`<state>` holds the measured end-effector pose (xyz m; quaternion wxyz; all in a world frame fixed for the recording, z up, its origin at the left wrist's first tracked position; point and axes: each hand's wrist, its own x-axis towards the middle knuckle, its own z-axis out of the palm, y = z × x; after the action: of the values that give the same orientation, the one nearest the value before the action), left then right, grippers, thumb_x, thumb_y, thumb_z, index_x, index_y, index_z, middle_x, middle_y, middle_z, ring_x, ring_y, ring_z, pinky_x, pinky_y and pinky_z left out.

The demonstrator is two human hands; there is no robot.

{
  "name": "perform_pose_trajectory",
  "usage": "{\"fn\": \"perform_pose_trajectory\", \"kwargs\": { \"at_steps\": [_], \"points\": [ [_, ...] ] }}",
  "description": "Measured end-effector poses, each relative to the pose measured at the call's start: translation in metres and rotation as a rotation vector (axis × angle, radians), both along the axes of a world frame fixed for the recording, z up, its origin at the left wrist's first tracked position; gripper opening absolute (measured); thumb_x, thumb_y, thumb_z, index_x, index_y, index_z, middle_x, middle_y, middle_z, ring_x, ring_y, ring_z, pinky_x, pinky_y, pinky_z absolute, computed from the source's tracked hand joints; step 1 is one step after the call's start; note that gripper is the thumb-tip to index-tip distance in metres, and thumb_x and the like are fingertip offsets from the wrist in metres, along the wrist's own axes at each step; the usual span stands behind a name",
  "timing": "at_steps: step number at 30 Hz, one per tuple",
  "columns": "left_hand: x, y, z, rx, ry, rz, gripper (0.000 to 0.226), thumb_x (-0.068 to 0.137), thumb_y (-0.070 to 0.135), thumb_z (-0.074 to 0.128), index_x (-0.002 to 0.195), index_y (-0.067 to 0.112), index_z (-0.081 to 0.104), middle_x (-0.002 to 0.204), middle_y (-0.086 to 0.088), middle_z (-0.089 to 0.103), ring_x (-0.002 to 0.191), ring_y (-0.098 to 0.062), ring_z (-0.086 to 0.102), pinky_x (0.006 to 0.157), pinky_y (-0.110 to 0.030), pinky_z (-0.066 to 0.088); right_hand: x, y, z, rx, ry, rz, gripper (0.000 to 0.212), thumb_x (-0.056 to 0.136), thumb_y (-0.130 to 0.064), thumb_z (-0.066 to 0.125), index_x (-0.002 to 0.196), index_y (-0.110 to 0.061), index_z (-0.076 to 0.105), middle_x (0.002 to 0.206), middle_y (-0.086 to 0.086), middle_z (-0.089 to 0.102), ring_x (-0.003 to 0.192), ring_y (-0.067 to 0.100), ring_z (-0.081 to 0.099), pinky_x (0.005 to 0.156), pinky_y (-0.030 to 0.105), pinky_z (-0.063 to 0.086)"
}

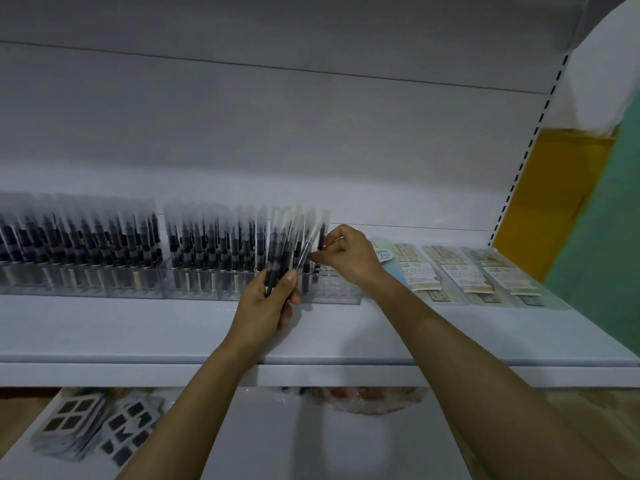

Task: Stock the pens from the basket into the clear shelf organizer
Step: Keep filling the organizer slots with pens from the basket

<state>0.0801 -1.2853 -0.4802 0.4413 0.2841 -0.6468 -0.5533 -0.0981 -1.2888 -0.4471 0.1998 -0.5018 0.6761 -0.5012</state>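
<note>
A clear shelf organizer [337, 296] runs along the white shelf, packed with upright black pens in clear sleeves [104, 237] on its left and middle; its right end shows bare holes. My left hand [268, 299] grips a bundle of several sleeved pens [282, 251] in front of the organizer. My right hand [343, 254] pinches a single pen [322, 233] upright over the organizer's right end. The basket is hardly visible; something reddish in plastic [363, 398] shows below the shelf edge.
Flat packets with printed cards [457, 271] lie on the shelf right of the organizer. Stacks of dark-patterned packs [97, 424] sit on the lower shelf at left. The slotted shelf upright [526, 150] rises at right beside a yellow and green wall.
</note>
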Motion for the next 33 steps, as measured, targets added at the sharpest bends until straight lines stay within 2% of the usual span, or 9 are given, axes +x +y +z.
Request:
{"fn": "perform_pose_trajectory", "kwargs": {
  "at_steps": [2, 6, 9, 15, 18, 22, 27, 30, 33],
  "points": [
    [0.002, 0.000, -0.001, 0.003, 0.000, -0.001, 0.026, 0.095, 0.033, 0.051, 0.088, 0.009, 0.054, 0.064, 0.001, 0.057, 0.047, -0.010, 0.042, 0.044, -0.018, 0.037, -0.002, 0.010, 0.008, -0.034, -0.045, -0.008, 0.029, 0.075, -0.012, 0.080, 0.091, -0.016, 0.056, 0.084, 0.003, 0.067, 0.076, 0.012, 0.063, 0.059, 0.022, 0.044],
    [0.004, 0.000, -0.002, -0.017, 0.001, -0.005, 0.025, 0.089, 0.036, 0.057, 0.087, 0.011, 0.056, 0.065, 0.000, 0.056, 0.050, -0.012, 0.041, 0.046, -0.019, 0.037, 0.010, 0.040, 0.014, -0.329, -0.076, -0.133, 0.009, 0.085, -0.014, 0.069, 0.085, -0.011, 0.061, 0.078, 0.004, 0.068, 0.070, 0.011, 0.063, 0.065, 0.024, 0.051],
    [0.004, 0.001, -0.002, -0.018, 0.038, -0.036, 0.021, 0.088, 0.034, 0.059, 0.090, 0.013, 0.057, 0.064, -0.001, 0.055, 0.051, -0.014, 0.038, 0.044, -0.020, 0.033, 0.036, 0.056, 0.003, -0.275, -0.191, 0.019, 0.015, 0.085, -0.022, 0.071, 0.088, -0.009, 0.064, 0.079, 0.010, 0.071, 0.071, 0.018, 0.066, 0.071, 0.032, 0.055],
    [0.004, 0.006, 0.003, -0.085, 0.011, -0.076, 0.021, 0.085, 0.039, 0.055, 0.090, 0.019, 0.062, 0.066, -0.004, 0.058, 0.050, -0.009, 0.045, 0.046, -0.018, 0.038, 0.057, 0.063, -0.007, -0.213, -0.422, 0.117, 0.017, 0.091, -0.012, 0.064, 0.088, 0.005, 0.063, 0.081, 0.013, 0.067, 0.071, 0.016, 0.063, 0.065, 0.022, 0.054],
    [0.004, 0.006, 0.003, -0.061, 0.015, -0.072, 0.019, 0.089, 0.041, 0.052, 0.084, 0.024, 0.061, 0.064, -0.005, 0.055, 0.047, -0.009, 0.043, 0.044, -0.018, 0.036, 0.054, 0.063, -0.004, -0.211, -0.443, 0.122, 0.013, 0.094, -0.011, 0.058, 0.086, -0.007, 0.067, 0.086, 0.006, 0.071, 0.077, 0.016, 0.065, 0.070, 0.021, 0.055],
    [0.001, 0.005, 0.001, -0.027, 0.008, -0.033, 0.027, 0.092, 0.040, 0.048, 0.079, 0.018, 0.056, 0.059, -0.002, 0.049, 0.043, -0.006, 0.038, 0.041, -0.017, 0.032, 0.053, 0.059, -0.002, -0.229, -0.475, 0.142, 0.021, 0.096, -0.004, 0.052, 0.104, -0.020, 0.062, 0.087, 0.000, 0.073, 0.078, 0.013, 0.067, 0.070, 0.020, 0.055],
    [0.000, 0.000, -0.003, -0.015, -0.019, -0.020, 0.033, 0.094, 0.040, 0.047, 0.075, 0.012, 0.047, 0.057, 0.001, 0.043, 0.044, -0.008, 0.035, 0.041, -0.016, 0.030, 0.020, 0.045, 0.020, -0.395, -0.596, -0.127, 0.024, 0.097, -0.006, 0.050, 0.119, -0.013, 0.056, 0.091, 0.002, 0.070, 0.084, 0.014, 0.066, 0.074, 0.023, 0.057],
    [-0.001, -0.001, -0.004, -0.017, -0.032, -0.040, 0.032, 0.095, 0.037, 0.048, 0.072, 0.015, 0.044, 0.056, 0.002, 0.039, 0.044, -0.007, 0.033, 0.041, -0.015, 0.029, 0.000, 0.035, 0.026, -0.492, -0.538, -0.179, 0.021, 0.096, -0.006, 0.053, 0.115, -0.015, 0.055, 0.083, 0.004, 0.069, 0.080, 0.012, 0.067, 0.069, 0.021, 0.056],
    [-0.001, -0.001, -0.004, -0.004, -0.030, -0.047, 0.031, 0.095, 0.037, 0.048, 0.073, 0.015, 0.045, 0.055, 0.005, 0.040, 0.044, -0.005, 0.033, 0.041, -0.015, 0.029, -0.004, 0.021, 0.017, -0.435, -0.378, -0.129, 0.025, 0.097, -0.006, 0.052, 0.118, -0.018, 0.054, 0.083, 0.004, 0.070, 0.086, 0.015, 0.067, 0.075, 0.026, 0.057]
  ]
}}
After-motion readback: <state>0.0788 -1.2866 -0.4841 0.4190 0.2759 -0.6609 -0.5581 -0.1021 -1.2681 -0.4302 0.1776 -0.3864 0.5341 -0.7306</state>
